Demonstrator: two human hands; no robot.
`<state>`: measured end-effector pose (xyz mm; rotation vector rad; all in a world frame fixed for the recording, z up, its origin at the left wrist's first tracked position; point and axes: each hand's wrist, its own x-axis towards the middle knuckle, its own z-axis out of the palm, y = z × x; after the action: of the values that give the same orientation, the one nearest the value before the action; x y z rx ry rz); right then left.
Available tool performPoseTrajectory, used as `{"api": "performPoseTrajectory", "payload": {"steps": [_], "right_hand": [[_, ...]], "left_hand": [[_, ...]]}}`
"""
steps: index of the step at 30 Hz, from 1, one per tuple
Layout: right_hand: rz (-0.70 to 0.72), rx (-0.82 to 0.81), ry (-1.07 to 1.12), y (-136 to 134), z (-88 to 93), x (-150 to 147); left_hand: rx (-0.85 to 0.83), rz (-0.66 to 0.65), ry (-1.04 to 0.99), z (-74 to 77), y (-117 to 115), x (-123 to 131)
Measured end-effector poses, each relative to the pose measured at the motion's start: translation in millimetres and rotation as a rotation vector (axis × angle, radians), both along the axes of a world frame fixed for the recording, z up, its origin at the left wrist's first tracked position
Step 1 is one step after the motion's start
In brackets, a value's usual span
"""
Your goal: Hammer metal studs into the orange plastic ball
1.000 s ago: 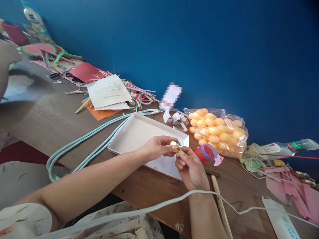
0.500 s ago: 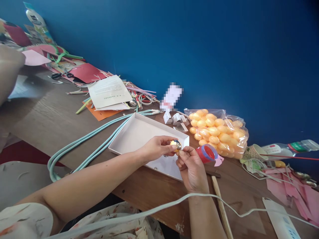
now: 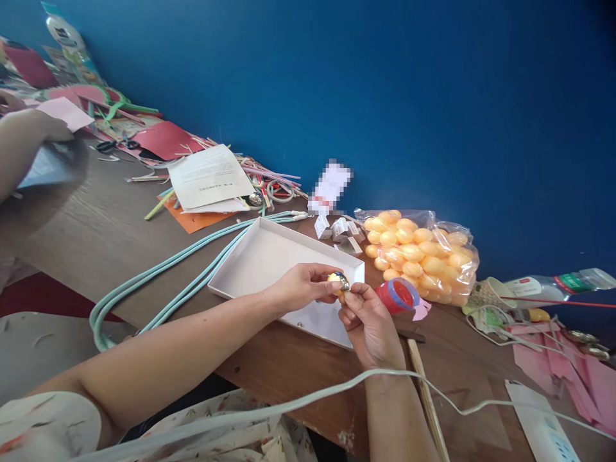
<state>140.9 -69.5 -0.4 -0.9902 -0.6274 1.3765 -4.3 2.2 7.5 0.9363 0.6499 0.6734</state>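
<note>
My left hand (image 3: 308, 286) pinches a shiny gold ball (image 3: 339, 280) between thumb and fingers, above the right end of a shallow white box (image 3: 283, 251). Close against the ball's lower right edge is my right hand (image 3: 368, 321), its thumb and forefinger pressed together. Whatever small part sits in that pinch is too small to make out. A tiny shiny bead (image 3: 299, 325) lies in the box below my left wrist. Just right of my right hand lies a red roll with a blue rim (image 3: 403, 294).
A clear bag of orange balls (image 3: 418, 253) lies by the blue wall. Pale green cords (image 3: 192, 247) loop left of the box. A white cable (image 3: 332, 385) crosses over my right forearm. A co-worker's hand (image 3: 48, 125) is at far left, near pink paper (image 3: 67, 113).
My hands keep almost the same position, with the gold ball still between them. At far left the co-worker's hand has come further into view, beside the pink paper.
</note>
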Motion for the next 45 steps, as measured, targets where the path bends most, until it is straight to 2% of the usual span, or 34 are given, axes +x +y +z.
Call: {"api": "performPoseTrajectory", "payload": {"steps": [10,25,36,42,45], "right_hand": [[0.021,-0.028,-0.007,1,0.5,0],[-0.045,-0.028,-0.116,0,0.0,-5],[-0.034,0.019,-0.111,-2,6.5,-4],[-0.116,0.034,-0.156,0,3.3,-2],[-0.177,0.053,-0.200,0,2.4,0]], "left_hand": [[0.027,-0.021,0.017,3.0,0,-1],[0.076,-0.060,0.016,6.6,0,-3],[-0.147,-0.099,-0.121,-5.3,4,-4],[-0.254,-0.107,-0.154,-5.2,2,-3],[-0.239,-0.118,-0.149,-4.7,3,-3]]}}
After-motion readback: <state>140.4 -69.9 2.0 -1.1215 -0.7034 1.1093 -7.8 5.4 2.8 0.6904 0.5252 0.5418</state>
